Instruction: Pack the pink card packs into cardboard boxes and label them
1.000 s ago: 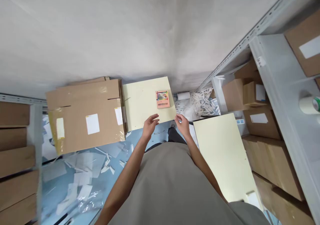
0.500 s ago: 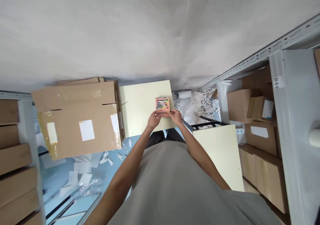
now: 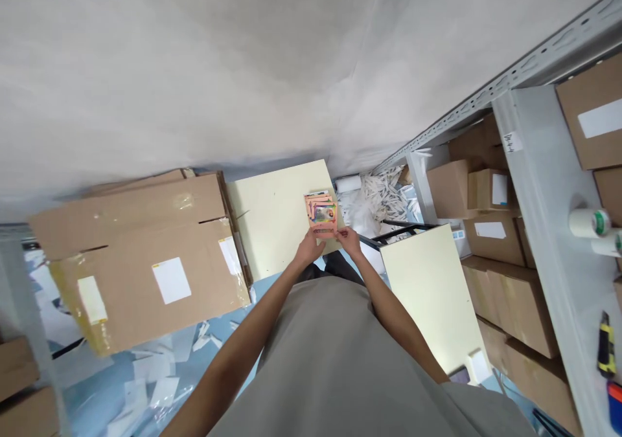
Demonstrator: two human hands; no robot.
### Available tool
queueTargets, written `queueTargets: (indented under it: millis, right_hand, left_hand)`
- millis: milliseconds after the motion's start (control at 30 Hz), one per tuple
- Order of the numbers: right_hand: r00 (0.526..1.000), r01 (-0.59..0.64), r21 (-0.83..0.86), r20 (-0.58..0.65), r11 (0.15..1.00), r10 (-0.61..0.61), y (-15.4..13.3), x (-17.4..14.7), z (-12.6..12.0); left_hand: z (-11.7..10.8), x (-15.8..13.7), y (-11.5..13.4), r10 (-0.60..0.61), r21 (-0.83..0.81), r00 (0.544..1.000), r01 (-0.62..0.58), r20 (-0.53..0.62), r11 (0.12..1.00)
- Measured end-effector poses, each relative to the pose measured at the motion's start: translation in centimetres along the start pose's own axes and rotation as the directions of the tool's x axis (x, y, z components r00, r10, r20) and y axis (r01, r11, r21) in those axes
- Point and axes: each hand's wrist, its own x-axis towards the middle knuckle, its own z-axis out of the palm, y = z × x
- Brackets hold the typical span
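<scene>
Several flat pink picture cards [image 3: 324, 213], or thin packets, lie fanned in a small overlapping stack above the right front part of a pale yellow table [image 3: 272, 197]. The front one has a picture inside a rainbow-coloured frame. My left hand [image 3: 310, 248] is closed at the stack's lower left edge, thumb over the near side. At the lower right corner my right hand [image 3: 350, 241] pinches the front card's edge. Parts of the fingers beneath the stack are hidden.
Flattened cardboard boxes [image 3: 131, 249] lean at the table's left. To the right are a second pale surface [image 3: 422, 294], a heap of white paper strips [image 3: 383, 194], and a metal shelf [image 3: 544, 230] with cartons [image 3: 505, 294], tape rolls [image 3: 589, 222] and a yellow-black cutter [image 3: 605, 346].
The neat pink stack is now fanned out, with more cards showing behind the front one. Both hands have come slightly nearer my body, and the view has turned right.
</scene>
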Motion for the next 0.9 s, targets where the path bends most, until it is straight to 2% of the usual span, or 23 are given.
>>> queueTargets:
  millis: [200, 500, 700, 900]
  right_hand:
    - [0.996, -0.025, 0.004, -0.091, 1.0, 0.025, 0.0, -1.3, 1.3]
    - [0.987, 0.001, -0.155, -0.16, 0.988, -0.026, -2.5, 1.0, 0.3]
    - [0.995, 0.074, -0.2, -0.055, 0.977, -0.087, -4.7, 3.9, 1.3]
    - [0.998, 0.069, -0.168, 0.011, 0.983, -0.068, -4.5, 4.9, 1.6]
  left_hand:
    - [-1.3, -0.1, -0.9, 0.074, -0.038, 0.996, -0.072, 0.049, 0.997]
    - [-2.6, 2.6, 0.8, 0.122, -0.081, 0.992, -0.125, -0.037, 0.989]
    - [-2.1, 3.2, 1.7, 0.155, -0.188, 0.977, -0.182, -0.148, 0.965]
    - [-0.5, 2.4, 1.1, 0.265, -0.148, 0.954, -0.284, -0.138, 0.947]
